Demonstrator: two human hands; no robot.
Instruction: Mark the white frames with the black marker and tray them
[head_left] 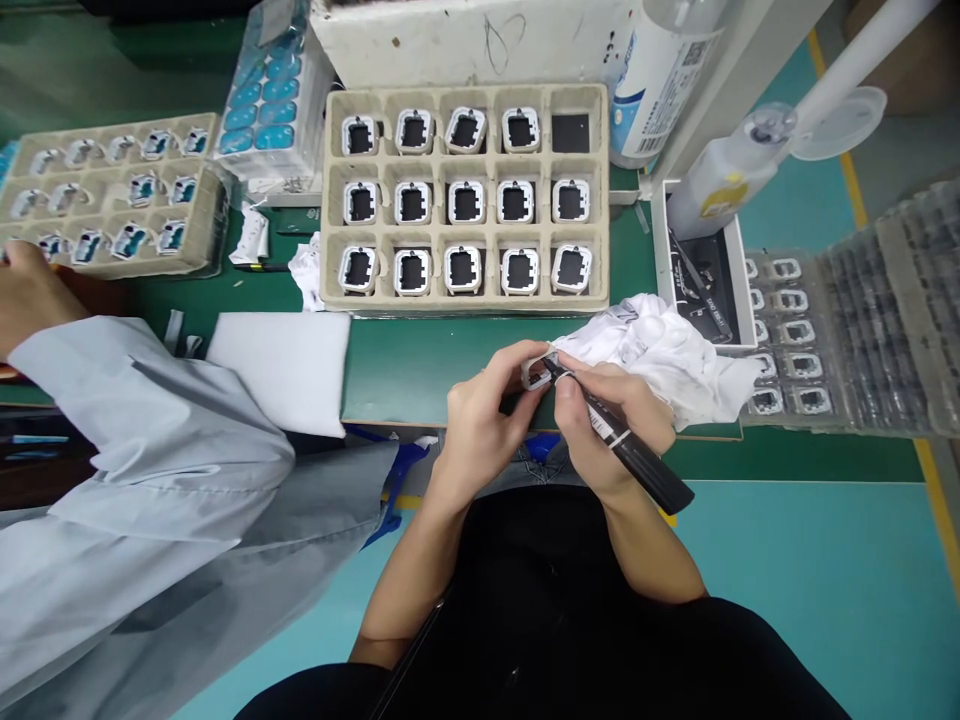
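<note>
My left hand [487,415] grips a small white plastic frame [535,374] between thumb and fingers, just past the front edge of the green bench. In my right hand [611,420] is a black marker pen [637,462], slanted so its tip meets the inner rim of the frame. Part of the frame is hidden by my fingers. Beyond my hands stands a moulded pulp tray [465,307] holding rows of similar white square frames with dark openings. Its back right pocket [570,133] has no frame in it. A crumpled white cloth [667,350] lies right beside my right hand.
A co-worker's grey sleeve [150,420] reaches in from the left near another pulp tray [150,265]. A white foam sheet [277,365] lies nearby. On the right are a white box [742,300], bottles [667,80] and stacked clear trays [795,330] of frames.
</note>
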